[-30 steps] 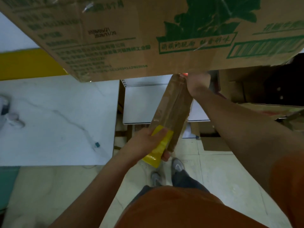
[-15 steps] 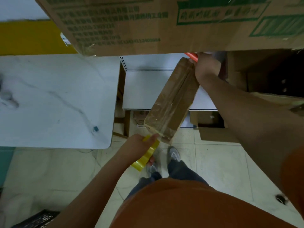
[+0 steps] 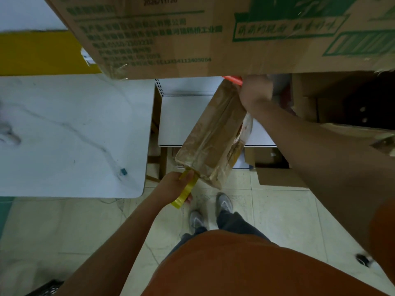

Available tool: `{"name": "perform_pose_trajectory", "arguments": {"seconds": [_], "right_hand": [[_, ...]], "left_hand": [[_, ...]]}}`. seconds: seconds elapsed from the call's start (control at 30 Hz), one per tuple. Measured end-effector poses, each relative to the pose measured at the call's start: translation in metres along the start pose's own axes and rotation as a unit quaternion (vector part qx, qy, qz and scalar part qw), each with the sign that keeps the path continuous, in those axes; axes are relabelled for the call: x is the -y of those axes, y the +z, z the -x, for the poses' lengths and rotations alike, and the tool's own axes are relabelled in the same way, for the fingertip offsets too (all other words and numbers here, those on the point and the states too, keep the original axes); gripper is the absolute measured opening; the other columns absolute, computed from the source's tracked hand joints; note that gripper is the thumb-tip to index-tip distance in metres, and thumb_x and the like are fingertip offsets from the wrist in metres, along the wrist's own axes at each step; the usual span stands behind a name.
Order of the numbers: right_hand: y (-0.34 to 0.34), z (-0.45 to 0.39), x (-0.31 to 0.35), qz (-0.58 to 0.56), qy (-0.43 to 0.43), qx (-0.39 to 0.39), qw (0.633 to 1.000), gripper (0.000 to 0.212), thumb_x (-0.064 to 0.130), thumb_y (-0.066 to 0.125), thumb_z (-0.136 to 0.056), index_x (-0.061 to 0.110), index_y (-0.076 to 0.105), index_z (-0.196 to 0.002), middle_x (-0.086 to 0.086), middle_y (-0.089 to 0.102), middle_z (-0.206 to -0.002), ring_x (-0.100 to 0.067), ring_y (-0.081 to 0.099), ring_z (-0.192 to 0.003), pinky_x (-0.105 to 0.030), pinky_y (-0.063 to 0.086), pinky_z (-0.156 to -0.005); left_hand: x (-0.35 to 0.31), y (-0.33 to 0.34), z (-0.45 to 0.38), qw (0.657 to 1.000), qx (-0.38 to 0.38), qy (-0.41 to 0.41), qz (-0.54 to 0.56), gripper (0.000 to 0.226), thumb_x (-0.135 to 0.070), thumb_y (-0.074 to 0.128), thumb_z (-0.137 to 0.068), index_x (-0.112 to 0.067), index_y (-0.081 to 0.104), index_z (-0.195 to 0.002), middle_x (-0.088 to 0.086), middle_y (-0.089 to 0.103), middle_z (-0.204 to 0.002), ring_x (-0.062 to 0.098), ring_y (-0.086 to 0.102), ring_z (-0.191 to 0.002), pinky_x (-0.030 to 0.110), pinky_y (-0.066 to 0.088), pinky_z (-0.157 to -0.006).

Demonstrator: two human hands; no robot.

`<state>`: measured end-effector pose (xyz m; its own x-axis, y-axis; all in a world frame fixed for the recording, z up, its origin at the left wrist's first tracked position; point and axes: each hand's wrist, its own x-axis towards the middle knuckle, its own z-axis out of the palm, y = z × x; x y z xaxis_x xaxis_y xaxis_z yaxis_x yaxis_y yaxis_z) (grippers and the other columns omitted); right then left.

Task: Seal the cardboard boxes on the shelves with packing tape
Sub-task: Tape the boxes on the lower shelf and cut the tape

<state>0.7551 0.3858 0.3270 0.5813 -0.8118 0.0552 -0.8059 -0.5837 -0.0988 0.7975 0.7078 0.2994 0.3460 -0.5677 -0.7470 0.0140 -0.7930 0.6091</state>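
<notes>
A long narrow cardboard box [image 3: 213, 135], wrapped in glossy tape, hangs tilted in the air over the floor. My right hand [image 3: 255, 92] grips its upper end, together with something red-orange [image 3: 233, 79] that sticks out beside the fingers. My left hand [image 3: 174, 185] holds a yellowish roll of packing tape [image 3: 184, 194] just below the box's lower end, and a strip of tape runs from the roll to that end. A large brown box with green print [image 3: 213, 35] fills the top of the view, close to the camera.
A white marble-pattern table [image 3: 64, 135] stands at the left. White shelf boards [image 3: 183, 118] lie behind the narrow box, with more cardboard boxes [image 3: 310, 97] on the right. My shoes [image 3: 223, 202] stand on pale floor tiles. A black crate corner [image 3: 46, 288] shows at bottom left.
My left hand with the tape roll slid down off the box's lower face to below its end. The box tilted a little more upright as the view shifted.
</notes>
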Motion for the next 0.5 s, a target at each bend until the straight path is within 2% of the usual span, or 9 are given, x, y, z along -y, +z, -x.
{"name": "perform_pose_trajectory", "arguments": {"seconds": [0.13, 0.17, 0.23, 0.3, 0.33, 0.37, 0.4, 0.43, 0.5], "right_hand": [[0.003, 0.035, 0.024, 0.06, -0.047, 0.001, 0.997, 0.023, 0.029, 0.048, -0.101, 0.02, 0.062, -0.116, -0.008, 0.067, -0.101, -0.03, 0.055, -0.109, -0.041, 0.039, -0.093], [0.003, 0.044, 0.026, 0.048, -0.049, 0.014, 0.998, 0.023, 0.031, 0.047, -0.1, 0.021, 0.062, -0.116, -0.007, 0.067, -0.101, -0.03, 0.054, -0.112, -0.043, 0.039, -0.096], [0.0, 0.062, 0.024, 0.003, -0.061, 0.05, 0.997, 0.026, 0.04, 0.046, -0.1, 0.024, 0.062, -0.113, -0.005, 0.068, -0.097, -0.03, 0.056, -0.111, -0.049, 0.037, -0.104], [-0.002, 0.082, 0.014, -0.025, -0.075, 0.091, 0.993, 0.033, 0.048, 0.044, -0.099, 0.026, 0.062, -0.115, -0.005, 0.069, -0.098, -0.03, 0.06, -0.105, -0.054, 0.035, -0.107], [-0.001, 0.092, 0.005, -0.034, -0.076, 0.108, 0.991, 0.036, 0.048, 0.044, -0.1, 0.026, 0.059, -0.123, -0.005, 0.068, -0.11, -0.031, 0.059, -0.112, -0.056, 0.032, -0.108], [0.0, 0.099, -0.006, -0.045, -0.075, 0.121, 0.989, 0.04, 0.047, 0.045, -0.1, 0.028, 0.054, -0.134, -0.005, 0.061, -0.131, -0.031, 0.051, -0.125, -0.057, 0.029, -0.109], [0.002, 0.104, -0.019, -0.064, -0.073, 0.134, 0.986, 0.047, 0.045, 0.046, -0.1, 0.028, 0.045, -0.144, -0.001, 0.045, -0.15, -0.031, 0.037, -0.139, -0.057, 0.029, -0.11], [0.003, 0.107, -0.032, -0.083, -0.075, 0.144, 0.983, 0.053, 0.045, 0.046, -0.1, 0.029, 0.036, -0.15, 0.004, 0.03, -0.159, -0.03, 0.021, -0.148, -0.055, 0.033, -0.11], [0.007, 0.11, -0.05, -0.083, -0.08, 0.149, 0.982, 0.06, 0.049, 0.044, -0.1, 0.031, 0.026, -0.154, 0.01, 0.017, -0.163, -0.023, 0.002, -0.152, -0.049, 0.041, -0.108]], "left_hand": [[-0.021, 0.017, -0.007, 0.998, -0.049, 0.017, 0.045, 0.046, -0.05, 0.046, -0.101, -0.009, 0.064, -0.094, 0.015, 0.072, -0.069, 0.022, 0.068, -0.056, 0.027, 0.056, -0.058], [-0.028, 0.025, -0.011, 0.996, -0.054, 0.03, 0.061, 0.045, -0.05, 0.046, -0.101, -0.009, 0.065, -0.096, 0.014, 0.072, -0.068, 0.021, 0.068, -0.054, 0.027, 0.057, -0.058], [-0.044, 0.044, -0.022, 0.993, -0.055, 0.063, 0.085, 0.047, -0.051, 0.045, -0.102, -0.01, 0.067, -0.092, 0.015, 0.073, -0.068, 0.026, 0.071, -0.058, 0.034, 0.062, -0.065], [-0.063, 0.063, -0.036, 0.992, -0.05, 0.07, 0.093, 0.048, -0.05, 0.042, -0.103, -0.01, 0.066, -0.093, 0.015, 0.073, -0.07, 0.024, 0.071, -0.059, 0.031, 0.061, -0.064], [-0.072, 0.071, -0.043, 0.991, -0.044, 0.065, 0.108, 0.046, -0.047, 0.042, -0.104, -0.007, 0.064, -0.098, 0.013, 0.073, -0.068, 0.019, 0.07, -0.054, 0.025, 0.058, -0.057], [-0.081, 0.079, -0.05, 0.989, -0.029, 0.063, 0.13, 0.043, -0.042, 0.043, -0.105, -0.004, 0.061, -0.101, 0.012, 0.071, -0.067, 0.015, 0.067, -0.048, 0.021, 0.055, -0.051], [-0.089, 0.088, -0.053, 0.987, -0.012, 0.063, 0.147, 0.039, -0.038, 0.045, -0.105, -0.002, 0.059, -0.104, 0.011, 0.069, -0.068, 0.012, 0.064, -0.044, 0.019, 0.053, -0.047], [-0.093, 0.096, -0.058, 0.985, 0.005, 0.06, 0.16, 0.036, -0.035, 0.047, -0.105, -0.001, 0.057, -0.107, 0.013, 0.067, -0.072, 0.011, 0.063, -0.043, 0.02, 0.052, -0.046], [-0.092, 0.107, -0.065, 0.983, 0.015, 0.047, 0.174, 0.039, -0.037, 0.05, -0.103, 0.001, 0.055, -0.112, 0.018, 0.066, -0.081, 0.013, 0.062, -0.045, 0.023, 0.051, -0.043]]}}
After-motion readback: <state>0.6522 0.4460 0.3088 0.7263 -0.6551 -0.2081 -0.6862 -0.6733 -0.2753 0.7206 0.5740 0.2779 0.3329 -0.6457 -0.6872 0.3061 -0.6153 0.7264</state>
